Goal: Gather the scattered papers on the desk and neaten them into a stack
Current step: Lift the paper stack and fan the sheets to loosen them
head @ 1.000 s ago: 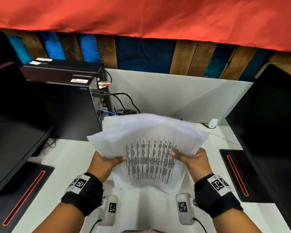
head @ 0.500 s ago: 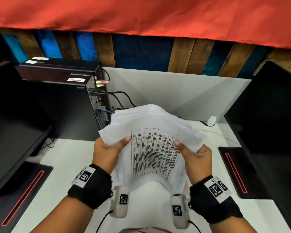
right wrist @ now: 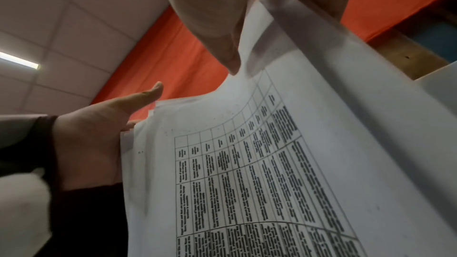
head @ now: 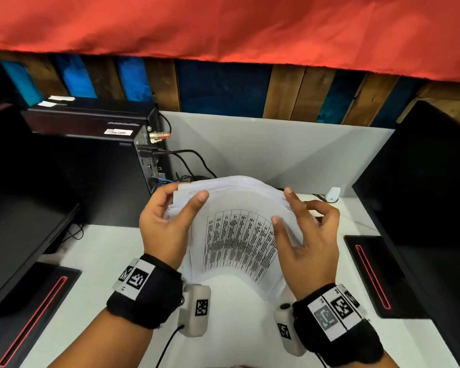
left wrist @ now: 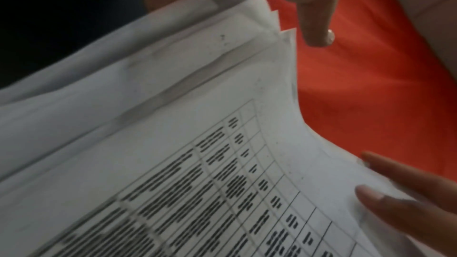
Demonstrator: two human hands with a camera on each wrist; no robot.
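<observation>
A sheaf of white papers stands bowed on the white desk, a printed table on the front sheet. Its sheet edges are stepped at the top left corner. My left hand holds that corner, thumb on the front and fingers curled behind. My right hand is at the right edge. Its thumb lies straight on the front sheet and its forefinger runs up along the edge, with the other fingers spread off the paper. The sheaf's bottom edge is hidden behind my wrists.
A black computer tower with cables stands at the back left. Dark monitors flank the desk at left and right, with red-striped bases. A white partition closes the back; a small white plug lies by it.
Both hands slid up the sheaf's sides to its top corners. The right hand loosened from a firm grip to spread fingers. The sheaf now looks narrower and more upright.
</observation>
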